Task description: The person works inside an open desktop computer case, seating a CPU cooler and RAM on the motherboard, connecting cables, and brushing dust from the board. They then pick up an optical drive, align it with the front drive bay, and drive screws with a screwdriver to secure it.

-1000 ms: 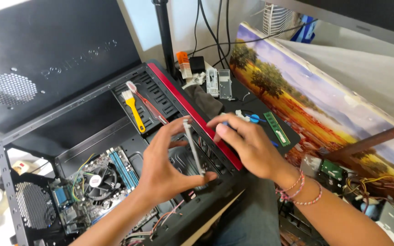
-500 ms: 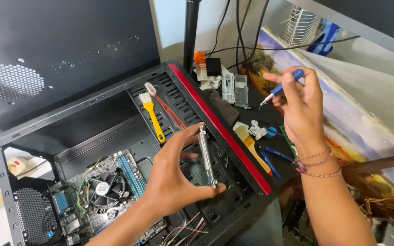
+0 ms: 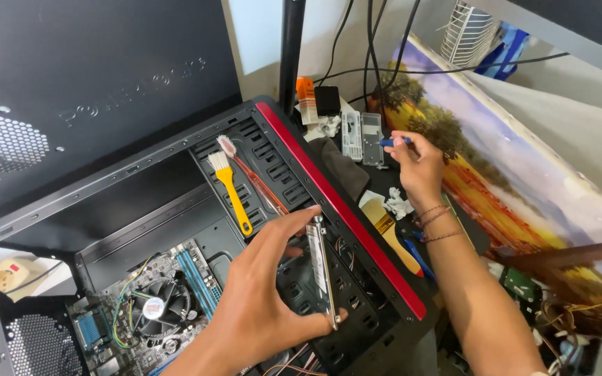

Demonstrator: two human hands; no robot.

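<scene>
My left hand [image 3: 263,299] grips a thin flat silver drive [image 3: 321,268] on edge, over the drive bay of an open black computer case [image 3: 175,202] with a red front strip [image 3: 336,202]. My right hand [image 3: 418,163] is stretched to the table behind the case and holds a small blue-handled tool [image 3: 391,142], next to two clear plastic brackets [image 3: 361,136]. Beaded bracelets sit on that wrist. A yellow-handled brush [image 3: 230,189] and a red toothbrush [image 3: 252,181] lie on the case's vented panel. The motherboard with its round cooler fan [image 3: 153,306] shows lower left.
A landscape painting [image 3: 524,188] leans on the right. A wooden-handled brush [image 3: 390,233], crumpled tissue [image 3: 400,205] and a dark cloth [image 3: 339,167] lie beside the case. Cables hang at the back, an orange tube [image 3: 306,101] stands there. The black side panel [image 3: 85,90] stands at left.
My right hand left the drive, lifted a blue-handled tool from beside the case, then carried it toward the clear brackets at the back. My left hand kept holding the drive.
</scene>
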